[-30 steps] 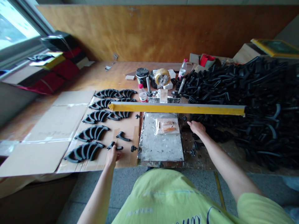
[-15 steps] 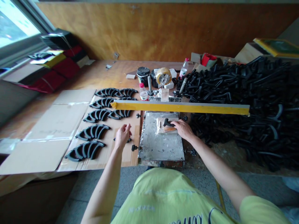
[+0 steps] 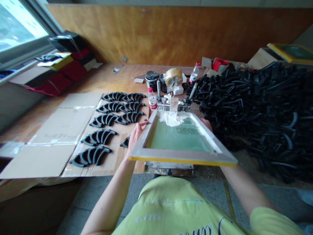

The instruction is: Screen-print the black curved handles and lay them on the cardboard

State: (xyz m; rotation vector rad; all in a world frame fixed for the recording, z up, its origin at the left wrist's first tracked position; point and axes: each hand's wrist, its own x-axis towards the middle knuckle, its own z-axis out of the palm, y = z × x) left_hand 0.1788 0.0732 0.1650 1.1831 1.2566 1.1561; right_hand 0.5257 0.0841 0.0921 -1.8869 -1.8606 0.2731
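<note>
Head view: A framed screen (image 3: 179, 138) is hovering over a metal plate (image 3: 168, 165); left hand (image 3: 135, 137) is lying along 1 side, fingers extended, right hand (image 3: 207, 124) mostly hiding behind the other, either pinch impossible to tell. Supporting both sides evenly should be steadying it.

The head camera looks forward — down over the workbench (image 3: 107, 76).

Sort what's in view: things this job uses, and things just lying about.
Apparently in use: framed screen, metal plate beneath it, curved black pieces on cardboard, black pile at right.

Apparently just lying about: red-capped bottles, tape roll, boxes at left.
</note>
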